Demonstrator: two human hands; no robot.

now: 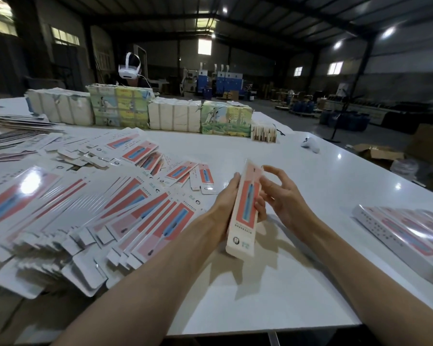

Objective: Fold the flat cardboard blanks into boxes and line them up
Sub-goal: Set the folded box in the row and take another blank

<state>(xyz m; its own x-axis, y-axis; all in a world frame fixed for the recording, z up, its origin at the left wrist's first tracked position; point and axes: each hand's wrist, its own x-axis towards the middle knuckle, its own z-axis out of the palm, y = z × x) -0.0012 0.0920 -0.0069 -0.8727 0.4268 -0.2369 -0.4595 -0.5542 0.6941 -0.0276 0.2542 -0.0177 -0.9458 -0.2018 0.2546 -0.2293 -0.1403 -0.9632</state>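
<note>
While we are holding the box (246, 208) off the table (273, 290), our left hand (224, 208) is clamping its fingers round the left edge to steady it, and our right hand (284, 201) is resting loose, parted fingers on the right edge, probably to square it. Between our fingers it is looking long, slim, pale pink, with a red-and-blue panel.

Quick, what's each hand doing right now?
Left hand: grips the long, narrow pink-and-white cardboard box.
Right hand: curled fingers touch the box's right edge; whether it grips cannot be told.
</note>
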